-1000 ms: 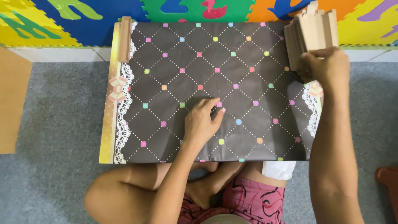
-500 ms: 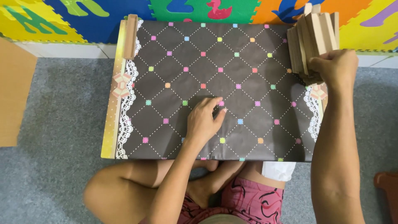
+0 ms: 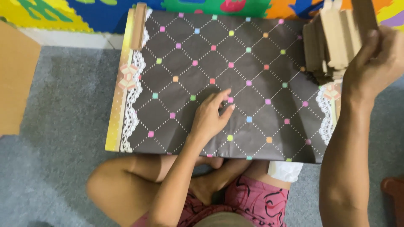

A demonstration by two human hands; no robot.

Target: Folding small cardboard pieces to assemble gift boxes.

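Where the person sits cross-legged on a grey carpet (image 3: pixel 59 168), a dark sheet (image 3: pixel 219 63) patterned with dotted diamonds and small coloured squares lies spread before the knees, lace and a yellow strip along its left edge. Bright foam mats (image 3: pixel 50 12) line the far side, and a tan board (image 3: pixel 14 80) lies at the left. The left hand (image 3: pixel 212 115) rests flat and open on the sheet's middle, fingers spread, holding nothing. The right hand (image 3: pixel 374 63) is closed around a bundle of cardboard strips (image 3: pixel 332 40), held upright over the sheet's far right corner. Since half a second ago the bundle has tilted a little and risen slightly; the left hand has stayed pressed in place
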